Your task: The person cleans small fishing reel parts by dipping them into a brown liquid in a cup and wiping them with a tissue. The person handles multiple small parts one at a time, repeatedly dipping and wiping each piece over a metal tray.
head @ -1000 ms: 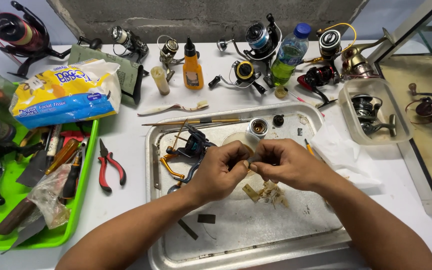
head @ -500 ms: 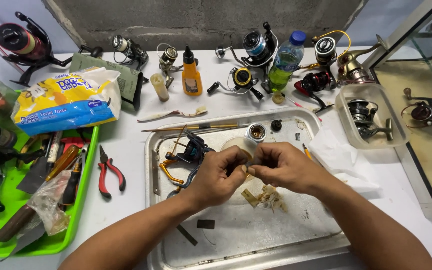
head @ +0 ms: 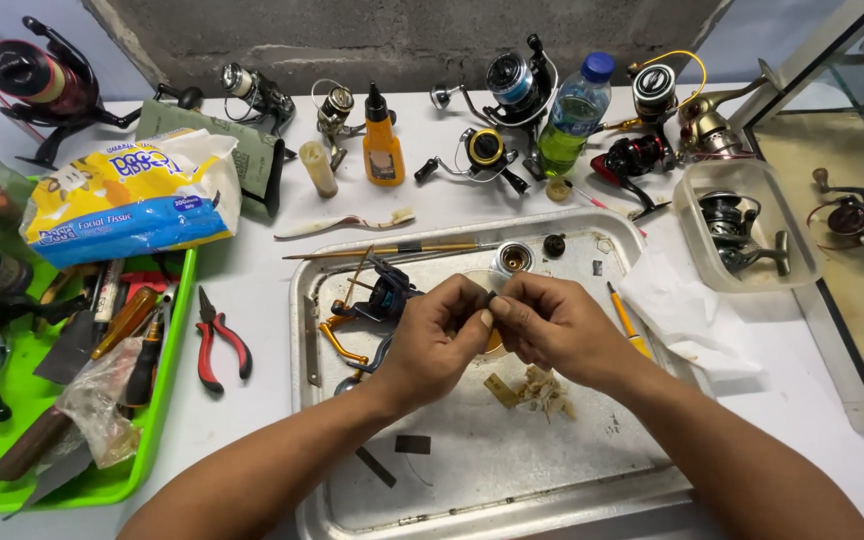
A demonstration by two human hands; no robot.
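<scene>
Both hands have barely shifted since the earlier frames, staying together over the tray (head: pixel 324 300). Left hand (head: pixel 437 340) and right hand (head: pixel 552 330) each pinch one small dark part (head: pixel 490 299) between their fingertips; what it is cannot be told. By the look of it the reel is already stripped down: the reel body (head: pixel 384 296) lies just left of the grip, a spool (head: pixel 512 258) just beyond it, shavings (head: pixel 542 388) below. Refitting appears to remain. Pliers (head: pixel 220 338) lie on the table further left; nothing blocks the hands.
</scene>
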